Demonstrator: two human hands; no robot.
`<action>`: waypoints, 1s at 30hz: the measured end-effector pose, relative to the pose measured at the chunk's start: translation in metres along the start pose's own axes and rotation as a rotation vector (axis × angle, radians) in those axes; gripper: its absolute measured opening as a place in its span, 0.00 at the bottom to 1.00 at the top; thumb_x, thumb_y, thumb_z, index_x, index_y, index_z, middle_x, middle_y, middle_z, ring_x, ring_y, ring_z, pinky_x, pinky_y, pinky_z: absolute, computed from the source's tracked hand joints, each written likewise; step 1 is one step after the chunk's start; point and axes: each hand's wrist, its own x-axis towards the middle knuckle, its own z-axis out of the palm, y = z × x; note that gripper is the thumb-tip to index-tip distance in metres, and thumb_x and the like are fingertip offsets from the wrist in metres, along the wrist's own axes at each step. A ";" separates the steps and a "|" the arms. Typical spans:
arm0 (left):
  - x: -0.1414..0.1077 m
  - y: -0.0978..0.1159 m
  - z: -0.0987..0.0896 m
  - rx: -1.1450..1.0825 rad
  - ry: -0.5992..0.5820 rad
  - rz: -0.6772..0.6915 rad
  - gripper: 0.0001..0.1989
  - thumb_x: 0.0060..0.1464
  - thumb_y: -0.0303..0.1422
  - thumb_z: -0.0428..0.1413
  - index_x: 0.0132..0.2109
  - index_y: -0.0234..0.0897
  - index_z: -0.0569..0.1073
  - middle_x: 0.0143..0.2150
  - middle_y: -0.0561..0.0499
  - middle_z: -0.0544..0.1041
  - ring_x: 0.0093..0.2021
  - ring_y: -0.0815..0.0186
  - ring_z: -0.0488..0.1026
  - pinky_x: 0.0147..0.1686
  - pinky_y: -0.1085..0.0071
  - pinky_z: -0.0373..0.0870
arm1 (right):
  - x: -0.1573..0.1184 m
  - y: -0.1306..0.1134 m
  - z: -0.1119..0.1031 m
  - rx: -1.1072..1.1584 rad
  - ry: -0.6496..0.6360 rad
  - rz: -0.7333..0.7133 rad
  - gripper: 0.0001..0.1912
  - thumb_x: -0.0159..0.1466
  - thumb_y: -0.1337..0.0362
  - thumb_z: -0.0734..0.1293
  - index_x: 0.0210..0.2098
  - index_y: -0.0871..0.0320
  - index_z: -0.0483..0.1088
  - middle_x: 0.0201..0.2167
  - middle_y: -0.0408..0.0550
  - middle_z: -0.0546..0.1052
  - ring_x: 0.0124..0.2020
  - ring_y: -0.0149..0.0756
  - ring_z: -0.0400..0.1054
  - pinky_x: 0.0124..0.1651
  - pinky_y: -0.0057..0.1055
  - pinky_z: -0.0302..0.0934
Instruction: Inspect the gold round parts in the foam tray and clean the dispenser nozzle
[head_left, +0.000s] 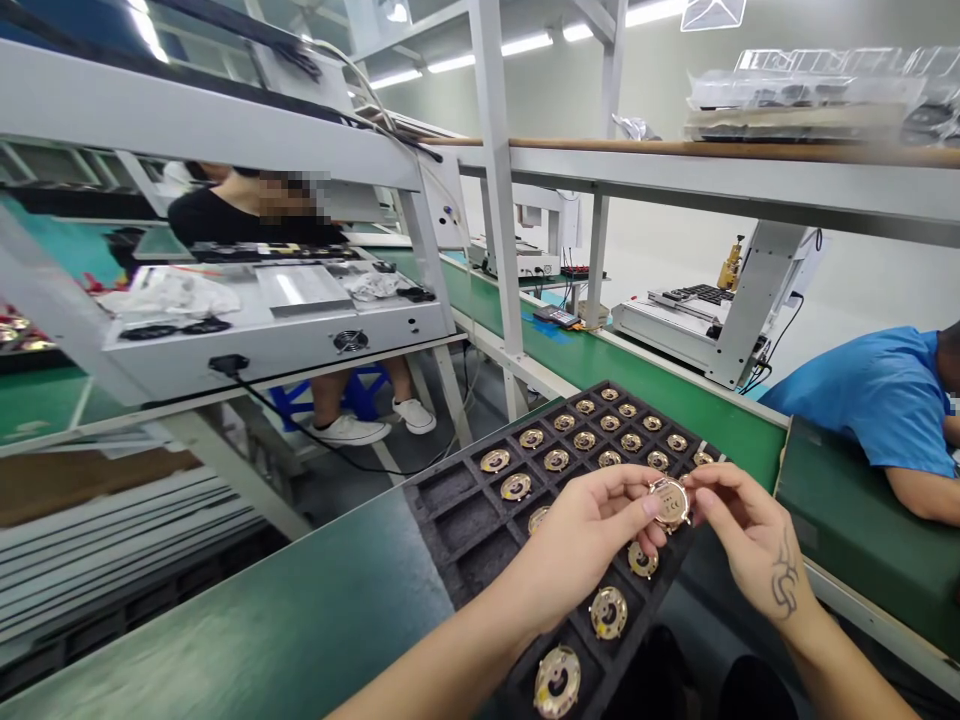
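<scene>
My left hand (600, 515) pinches a round gold watch case (670, 503) between thumb and fingers, its back with small printed marks turned up toward me. At the right edge of that case, my right hand (739, 530) has its thumb and forefinger pressed together on its rim. Both hands are above a black compartment tray (469, 530). Several gold watch parts lie in its compartments, among them one near the front (557, 682) and one behind it (608, 612). A few compartments at the tray's left hold nothing.
The tray lies on a green work surface (322, 600). A white machine (277, 340) stands at left, with a person in black behind it. A person in a blue shirt (862, 390) leans at right. Another machine (697, 320) and a metal post (499, 200) stand further back.
</scene>
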 end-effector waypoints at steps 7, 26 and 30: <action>0.000 -0.002 -0.001 0.010 -0.009 -0.006 0.24 0.57 0.46 0.70 0.50 0.31 0.78 0.35 0.48 0.80 0.32 0.66 0.75 0.38 0.68 0.73 | -0.002 -0.008 0.000 0.148 -0.079 0.222 0.14 0.74 0.51 0.69 0.47 0.53 0.80 0.31 0.44 0.80 0.31 0.33 0.75 0.38 0.28 0.73; -0.003 -0.003 0.005 0.167 -0.069 -0.002 0.16 0.60 0.44 0.65 0.41 0.35 0.74 0.33 0.52 0.75 0.34 0.66 0.71 0.36 0.69 0.69 | 0.010 -0.022 -0.006 0.016 -0.200 0.371 0.20 0.67 0.45 0.74 0.43 0.57 0.80 0.29 0.44 0.78 0.28 0.33 0.68 0.32 0.29 0.64; -0.007 0.002 0.008 0.021 -0.012 -0.013 0.19 0.57 0.46 0.69 0.40 0.35 0.73 0.32 0.50 0.78 0.34 0.65 0.75 0.40 0.67 0.72 | 0.002 -0.019 -0.001 0.170 -0.150 0.301 0.20 0.71 0.45 0.71 0.48 0.55 0.79 0.32 0.45 0.78 0.30 0.34 0.70 0.34 0.29 0.67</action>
